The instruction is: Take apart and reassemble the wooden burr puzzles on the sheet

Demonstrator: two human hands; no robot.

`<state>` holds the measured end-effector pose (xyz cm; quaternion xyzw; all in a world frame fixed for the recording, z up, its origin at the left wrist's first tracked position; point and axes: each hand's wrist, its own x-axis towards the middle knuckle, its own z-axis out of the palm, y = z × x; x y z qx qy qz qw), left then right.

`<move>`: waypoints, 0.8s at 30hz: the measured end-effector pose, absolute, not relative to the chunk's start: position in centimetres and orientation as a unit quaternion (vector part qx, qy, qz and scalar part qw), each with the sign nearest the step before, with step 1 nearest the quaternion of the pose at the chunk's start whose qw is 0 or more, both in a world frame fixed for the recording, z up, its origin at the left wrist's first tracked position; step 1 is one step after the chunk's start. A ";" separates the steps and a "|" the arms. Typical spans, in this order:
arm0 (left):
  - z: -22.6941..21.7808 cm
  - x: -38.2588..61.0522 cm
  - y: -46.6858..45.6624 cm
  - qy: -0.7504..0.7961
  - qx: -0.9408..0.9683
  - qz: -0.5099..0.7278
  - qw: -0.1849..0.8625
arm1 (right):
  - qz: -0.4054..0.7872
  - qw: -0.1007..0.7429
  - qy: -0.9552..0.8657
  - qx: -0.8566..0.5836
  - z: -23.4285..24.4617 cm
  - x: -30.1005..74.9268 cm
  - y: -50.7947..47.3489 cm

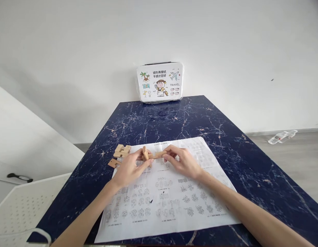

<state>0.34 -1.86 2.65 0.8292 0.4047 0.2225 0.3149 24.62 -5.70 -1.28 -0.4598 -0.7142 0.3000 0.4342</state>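
My left hand (132,167) is closed on a cluster of wooden puzzle pieces (145,153), one of them standing upright between thumb and fingers. From the right, my right hand (183,161) pinches the end of a notched wooden puzzle piece (159,155) whose other end meets the cluster. Both hands are over a printed instruction sheet (169,185) with rows of line drawings. Several more wooden blocks (121,151) lie beyond my left hand at the sheet's upper left corner. A flat notched wooden piece (114,163) lies beside them, partly behind that hand.
The dark blue marbled table (164,120) reaches to the wall. A white case (160,82) with cartoon prints leans against the wall at its far end. A clear plastic bottle (282,136) lies on the floor at right. A white perforated surface (20,202) is at lower left.
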 end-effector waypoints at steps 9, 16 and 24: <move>3.2 0.7 -1.6 0.383 0.807 0.236 0.383 | 0.317 0.435 -0.706 -0.460 -0.6 25.1 -5.7; 1.5 0.0 -1.2 0.259 0.672 0.293 0.629 | 0.485 0.446 -0.641 -0.394 -0.8 25.0 -5.9; 0.3 0.0 -1.1 0.180 0.543 0.274 0.773 | 0.536 0.442 -0.619 -0.367 -0.9 24.7 -6.0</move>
